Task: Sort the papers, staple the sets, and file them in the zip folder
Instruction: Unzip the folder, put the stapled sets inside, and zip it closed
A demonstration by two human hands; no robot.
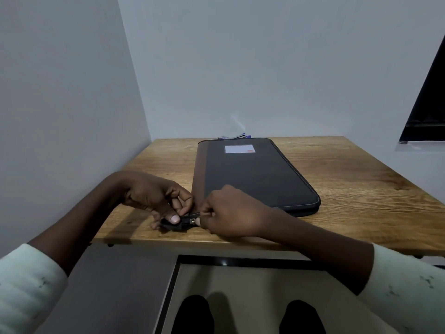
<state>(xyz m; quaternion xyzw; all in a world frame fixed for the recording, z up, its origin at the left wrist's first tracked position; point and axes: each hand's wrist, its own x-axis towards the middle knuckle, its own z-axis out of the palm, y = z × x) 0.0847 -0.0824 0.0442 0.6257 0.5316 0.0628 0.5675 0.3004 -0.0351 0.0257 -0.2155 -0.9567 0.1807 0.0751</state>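
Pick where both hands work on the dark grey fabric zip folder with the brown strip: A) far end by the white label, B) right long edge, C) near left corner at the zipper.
C: the left hand pinches the black tab at the near left corner of the dark grey zip folder, and the right hand pinches the small metal zipper pull beside it.

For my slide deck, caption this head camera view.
Left hand grips the folder corner while right hand pinches the zipper pull, on a table.
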